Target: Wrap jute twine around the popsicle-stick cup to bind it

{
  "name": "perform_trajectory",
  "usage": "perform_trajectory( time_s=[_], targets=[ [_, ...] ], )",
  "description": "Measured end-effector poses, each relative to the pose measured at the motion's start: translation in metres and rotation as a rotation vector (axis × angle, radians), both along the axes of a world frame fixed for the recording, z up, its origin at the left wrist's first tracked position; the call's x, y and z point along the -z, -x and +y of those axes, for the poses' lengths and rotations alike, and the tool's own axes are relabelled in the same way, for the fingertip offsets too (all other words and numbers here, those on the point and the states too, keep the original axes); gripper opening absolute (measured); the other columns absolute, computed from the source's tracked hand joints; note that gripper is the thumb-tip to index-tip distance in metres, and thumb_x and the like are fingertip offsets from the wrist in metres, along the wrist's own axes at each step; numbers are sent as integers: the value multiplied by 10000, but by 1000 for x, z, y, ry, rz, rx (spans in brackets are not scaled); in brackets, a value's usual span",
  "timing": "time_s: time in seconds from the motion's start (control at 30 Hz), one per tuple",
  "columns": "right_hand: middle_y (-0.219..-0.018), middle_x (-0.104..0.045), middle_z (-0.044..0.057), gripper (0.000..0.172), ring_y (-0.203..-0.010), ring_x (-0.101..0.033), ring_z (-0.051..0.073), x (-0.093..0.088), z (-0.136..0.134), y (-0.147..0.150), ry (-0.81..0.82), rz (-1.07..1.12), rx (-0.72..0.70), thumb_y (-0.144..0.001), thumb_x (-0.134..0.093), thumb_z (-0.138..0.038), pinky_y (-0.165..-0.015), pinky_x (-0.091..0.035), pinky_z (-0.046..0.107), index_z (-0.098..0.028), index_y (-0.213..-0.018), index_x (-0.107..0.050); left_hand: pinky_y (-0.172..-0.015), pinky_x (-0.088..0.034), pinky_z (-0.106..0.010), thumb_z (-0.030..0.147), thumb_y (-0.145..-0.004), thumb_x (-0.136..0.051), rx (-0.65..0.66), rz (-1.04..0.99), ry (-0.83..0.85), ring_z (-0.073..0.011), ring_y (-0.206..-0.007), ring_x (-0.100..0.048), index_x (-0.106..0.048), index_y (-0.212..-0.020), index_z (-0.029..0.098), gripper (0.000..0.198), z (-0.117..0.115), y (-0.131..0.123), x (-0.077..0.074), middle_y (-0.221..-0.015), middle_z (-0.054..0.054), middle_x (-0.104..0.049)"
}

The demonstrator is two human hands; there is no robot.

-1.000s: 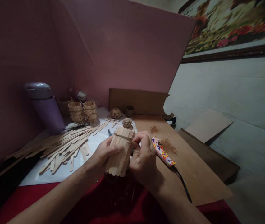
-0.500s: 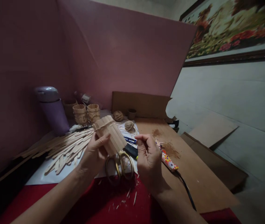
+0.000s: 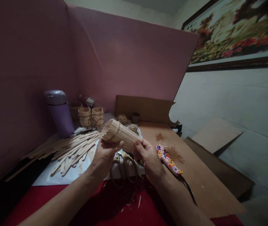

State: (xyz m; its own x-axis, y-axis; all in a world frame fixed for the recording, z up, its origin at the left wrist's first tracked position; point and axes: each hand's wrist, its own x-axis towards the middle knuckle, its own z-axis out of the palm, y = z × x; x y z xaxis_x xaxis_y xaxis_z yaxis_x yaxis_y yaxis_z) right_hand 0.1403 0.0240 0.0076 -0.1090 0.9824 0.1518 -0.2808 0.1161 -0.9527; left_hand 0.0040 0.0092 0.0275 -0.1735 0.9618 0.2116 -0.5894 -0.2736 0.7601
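Observation:
I hold a cup made of wooden craft sticks point(image 3: 119, 134), bound with a band of twine, lying on its side in the air with its open end to the left. My left hand point(image 3: 105, 155) grips it from below, fingers curled round it. My right hand point(image 3: 148, 157) holds its right end, thumb on top. Below the hands a pair of scissors point(image 3: 123, 164) with gold handles lies on the white sheet point(image 3: 53, 179).
Loose craft sticks point(image 3: 70, 147) are spread on the left. Two finished stick cups point(image 3: 91, 116), a purple flask point(image 3: 59, 113), twine balls point(image 3: 122, 118) and a small pot point(image 3: 135, 117) stand behind. A dotted glue gun point(image 3: 168, 160) with its black cord lies on brown cardboard point(image 3: 195, 175).
The stick cup has been tipped from upright to lying sideways and raised. My right hand let go for a moment and now holds its right end again. The scissors have come into view.

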Motion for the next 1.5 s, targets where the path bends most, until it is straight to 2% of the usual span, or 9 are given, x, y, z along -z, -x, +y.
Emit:
perform_trajectory(
  time_s=[0.23,0.43,0.53,0.63,0.77,0.9,1.07,1.27,1.5],
  targets=[
    [-797,-625,2,413,-707,-588,131,-2,1,-1,4,96,16,-709,-727,-557,-628,-490,239,-191,-862,-612,-966,-446,-325,362,-626,-834,-23,57,-127,-213,-1132,-570,-530,-1219,276,671,1,2,3,-1193,-43,-647],
    [-1052,-659,73,483,-891,-644,214,-8,-1,4,-17,245,-185,-791,-626,-578,-707,-546,346,-212,-1094,-541,-946,-456,-290,261,-645,-827,1,244,-122,-215,-1134,-574,-514,-1233,290,667,-1,2,10,-1205,-33,-630],
    [-1071,-653,63,437,-909,-641,211,-9,2,1,-48,284,-57,-793,-647,-526,-718,-553,342,-216,-1080,-534,-1010,-404,-285,258,-613,-843,-156,300,-178,-232,-1243,-497,-523,-1259,287,721,-4,9,8,-1308,-47,-557],
    [-1067,-643,58,462,-919,-634,205,-7,7,-2,-93,262,96,-760,-700,-490,-747,-549,339,-218,-1086,-517,-1011,-390,-275,276,-689,-797,-348,368,-238,-206,-1174,-530,-613,-1111,250,461,-6,15,2,-1181,-42,-610],
    [-1051,-638,59,539,-939,-622,198,-5,10,-5,-173,148,242,-707,-754,-483,-830,-513,343,-204,-1099,-511,-835,-472,-274,324,-798,-702,-130,431,-152,-193,-932,-626,-666,-988,208,226,-7,16,-5,-949,-38,-699],
    [-1041,-638,66,559,-924,-611,195,-6,11,-8,-288,-12,310,-703,-740,-512,-836,-491,346,-190,-1102,-518,-893,-461,-325,322,-874,-601,206,364,-108,-241,-1026,-621,-711,-1017,160,243,-7,12,-6,-1036,-91,-719],
    [-1043,-637,99,528,-950,-594,215,-8,15,-14,-346,-205,347,-785,-633,-567,-862,-471,381,-160,-1111,-552,-845,-498,-372,275,-860,-593,413,169,82,-282,-1058,-620,-706,-1073,141,275,-11,8,-9,-1139,-134,-697],
    [-1125,-573,126,291,-1077,-517,246,-3,8,-13,-789,-667,768,-871,-603,-393,-943,-416,442,-165,-1051,-625,-828,-510,-363,267,-844,-611,364,100,122,-247,-1000,-635,-698,-1060,137,267,-8,6,-4,-1088,-117,-703],
    [-840,-671,44,58,-814,-569,192,0,-6,-4,-1058,-899,579,-898,-571,-185,-756,-405,349,-178,-913,-627,-774,-482,-313,316,-767,-711,284,151,41,-161,-713,-604,-649,-725,137,194,-3,-1,8,-697,-33,-645]
  ],
)
